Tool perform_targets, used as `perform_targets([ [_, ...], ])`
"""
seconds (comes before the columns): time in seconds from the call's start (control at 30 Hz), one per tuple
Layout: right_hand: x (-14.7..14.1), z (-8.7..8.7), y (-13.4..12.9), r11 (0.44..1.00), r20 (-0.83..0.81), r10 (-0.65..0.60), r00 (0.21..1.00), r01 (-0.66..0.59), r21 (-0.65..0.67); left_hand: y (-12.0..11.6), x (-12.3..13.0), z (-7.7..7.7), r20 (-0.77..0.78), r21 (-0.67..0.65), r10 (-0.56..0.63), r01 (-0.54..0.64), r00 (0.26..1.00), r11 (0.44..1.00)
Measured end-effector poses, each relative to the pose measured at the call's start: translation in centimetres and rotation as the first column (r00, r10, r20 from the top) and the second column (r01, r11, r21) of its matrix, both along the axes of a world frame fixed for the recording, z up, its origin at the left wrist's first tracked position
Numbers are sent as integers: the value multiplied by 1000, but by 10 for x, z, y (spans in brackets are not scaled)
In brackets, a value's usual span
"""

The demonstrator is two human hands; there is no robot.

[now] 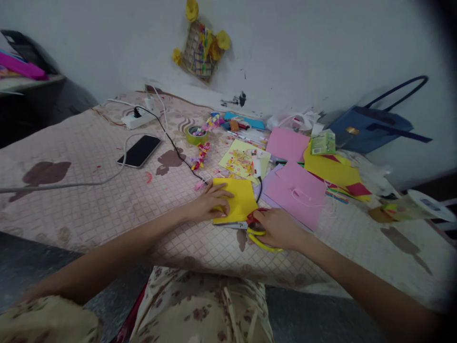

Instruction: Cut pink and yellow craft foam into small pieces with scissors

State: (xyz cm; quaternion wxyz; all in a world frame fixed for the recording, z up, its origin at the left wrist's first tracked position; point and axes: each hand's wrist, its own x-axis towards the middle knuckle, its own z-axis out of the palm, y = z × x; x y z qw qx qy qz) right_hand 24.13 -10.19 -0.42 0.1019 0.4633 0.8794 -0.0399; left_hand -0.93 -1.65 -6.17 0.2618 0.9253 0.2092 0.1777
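Note:
A yellow sheet of paper (241, 197) lies at the table's front, with my left hand (210, 202) holding its left side, fingers spread over it and thumb at the near edge. Scissors with red and yellow handles (266, 243) are gripped in my right hand (280, 228). Their blades point left along the paper's near edge; whether they touch the paper, I cannot tell. Just behind, a white glue gun (257, 163) with a black cord rests on a pale yellow sheet (228, 164) covered with colourful scraps.
Pink sheets (298, 190), yellow paper (332, 166) and a small green-white box (323, 142) lie to the right, near a blue bag (371, 126). Left are a phone (140, 151) and a power strip (139, 117) with cables. Green tape (197, 135) and a plastic cup (403, 209) are also there.

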Motion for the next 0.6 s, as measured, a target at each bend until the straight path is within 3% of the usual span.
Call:
perform_targets([
  [0.27,-1,-5,-1,998,3,57,998,-57,-10,-1,0,1,-7,2,-1,1,1000,1000],
  [0.37,4,-7,-6,1000,-48,22,999,-22,18,-1,-1,3,12,4,-1,1,1000,1000],
  [0.5,33,-11,-16,967,-130,-220,967,234,103,-3,-2,10,62,16,28,-29,998,999],
  [0.6,65,-13,-21,845,-128,-477,870,494,206,-13,4,18,95,42,105,-110,990,993],
])
